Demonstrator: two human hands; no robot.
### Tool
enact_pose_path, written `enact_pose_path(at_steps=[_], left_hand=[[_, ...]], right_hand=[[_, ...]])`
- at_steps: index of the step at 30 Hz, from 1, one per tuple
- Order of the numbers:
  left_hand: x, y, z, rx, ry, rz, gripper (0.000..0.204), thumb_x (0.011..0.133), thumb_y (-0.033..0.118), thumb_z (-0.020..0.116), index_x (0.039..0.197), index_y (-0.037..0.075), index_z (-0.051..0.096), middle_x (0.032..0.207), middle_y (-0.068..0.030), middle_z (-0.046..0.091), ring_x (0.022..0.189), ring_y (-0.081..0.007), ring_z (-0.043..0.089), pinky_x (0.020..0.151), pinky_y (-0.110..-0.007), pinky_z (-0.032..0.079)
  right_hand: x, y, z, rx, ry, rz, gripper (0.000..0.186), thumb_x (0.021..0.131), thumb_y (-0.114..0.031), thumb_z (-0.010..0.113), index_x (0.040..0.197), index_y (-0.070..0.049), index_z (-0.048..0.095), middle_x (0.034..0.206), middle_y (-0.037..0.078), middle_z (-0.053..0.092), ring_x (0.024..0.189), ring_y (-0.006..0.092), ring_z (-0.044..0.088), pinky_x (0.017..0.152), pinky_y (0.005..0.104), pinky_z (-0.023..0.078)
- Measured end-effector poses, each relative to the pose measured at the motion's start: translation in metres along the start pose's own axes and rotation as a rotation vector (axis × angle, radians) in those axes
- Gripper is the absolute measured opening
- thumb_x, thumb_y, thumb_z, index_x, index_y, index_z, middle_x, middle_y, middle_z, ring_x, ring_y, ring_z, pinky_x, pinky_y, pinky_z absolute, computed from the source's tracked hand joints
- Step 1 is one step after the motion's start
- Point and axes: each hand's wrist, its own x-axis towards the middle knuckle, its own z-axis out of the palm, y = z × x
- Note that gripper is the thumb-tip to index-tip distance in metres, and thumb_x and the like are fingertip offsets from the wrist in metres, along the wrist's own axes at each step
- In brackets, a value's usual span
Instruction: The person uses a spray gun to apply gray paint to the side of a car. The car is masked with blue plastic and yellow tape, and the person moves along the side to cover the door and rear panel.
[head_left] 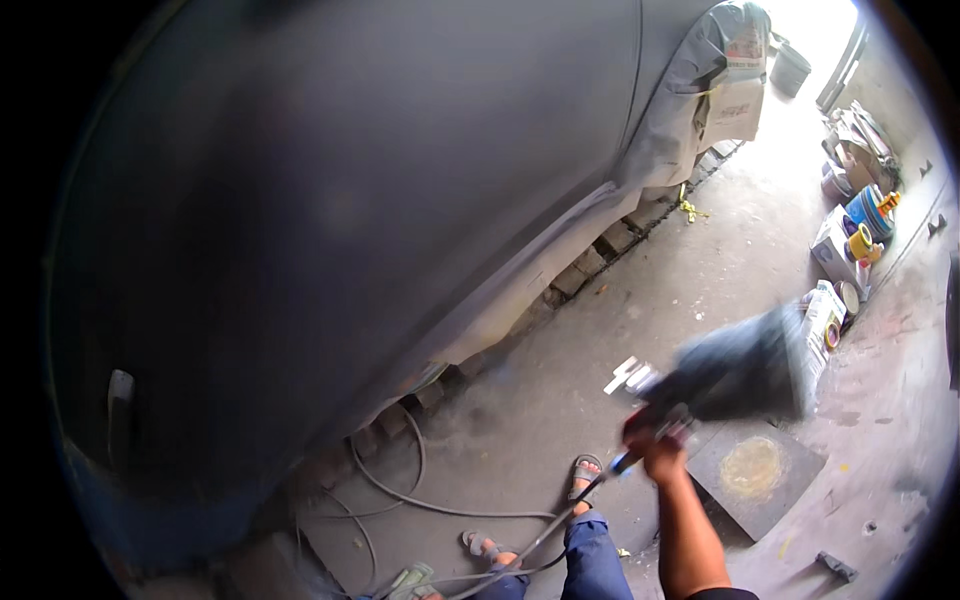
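My right hand (665,455) is closed around a motion-blurred red and dark spray gun (650,425), held out over the floor at the lower right. A grey air hose (540,540) joins it through a blue fitting. Just beyond the hand is a large dark bluish shape (740,365), smeared by motion; I cannot tell whether it belongs to the gun. To the left stands a big dull grey vehicle panel (450,170), apart from my right hand. At the lower edge, a bit of skin beside a pale green thing (408,578) may be my left hand; its fingers cannot be made out.
Masking sheet (500,318) skirts the panel's lower edge, and a wrapped part (715,100) is at its far end. Hose loops (415,490) lie near my sandalled feet. A dark square board (760,475) is at right. Tubs, including a blue bucket (866,212), line the wall.
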Motion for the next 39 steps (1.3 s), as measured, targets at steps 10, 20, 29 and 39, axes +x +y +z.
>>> enact_pose_path(at_steps=[10, 20, 29, 39], left_hand=[[0.032, 0.079, -0.089, -0.265, -0.020, -0.083, 0.020, 0.073, 0.026, 0.068, 0.081, 0.008, 0.063, 0.089, -0.0141, 0.061, 0.091, -0.0347, 0.053, 0.082, -0.043, 0.043], [-0.056, -0.086, -0.022, -0.250, -0.186, -0.382, 0.024, 0.073, 0.030, 0.066, 0.087, 0.010, 0.065, 0.096, -0.0113, 0.063, 0.100, -0.0285, 0.055, 0.091, -0.039, 0.039], [-0.070, -0.138, 0.021, -0.316, -0.160, -0.423, 0.030, 0.074, 0.034, 0.065, 0.091, 0.009, 0.065, 0.097, -0.0128, 0.065, 0.098, -0.0289, 0.057, 0.093, -0.039, 0.036], [-0.093, -0.161, 0.049, -0.462, -0.155, -0.443, 0.026, 0.073, 0.033, 0.067, 0.085, 0.010, 0.066, 0.093, -0.0125, 0.065, 0.095, -0.0325, 0.056, 0.085, -0.039, 0.042]], right_hand=[[0.063, -0.057, -0.061, 0.724, 0.804, 0.142, 0.038, 0.093, -0.036, 0.049, 0.123, -0.012, 0.050, 0.072, 0.001, 0.057, 0.056, 0.0039, 0.045, 0.046, 0.0187, 0.034], [-0.127, -0.110, 0.223, 0.372, -0.403, -0.002, 0.028, 0.090, -0.025, 0.051, 0.113, -0.010, 0.050, 0.085, 0.001, 0.052, 0.074, 0.0107, 0.049, 0.064, 0.0234, 0.039], [-0.161, -0.176, 0.235, 0.202, -0.463, 0.032, 0.030, 0.088, -0.022, 0.051, 0.114, -0.008, 0.050, 0.099, 0.006, 0.055, 0.086, 0.0191, 0.054, 0.075, 0.0313, 0.045], [-0.122, -0.203, 0.141, 0.548, 0.615, 0.218, 0.041, 0.092, -0.039, 0.049, 0.125, -0.015, 0.047, 0.073, 0.001, 0.055, 0.055, 0.0039, 0.045, 0.044, 0.0183, 0.033]])
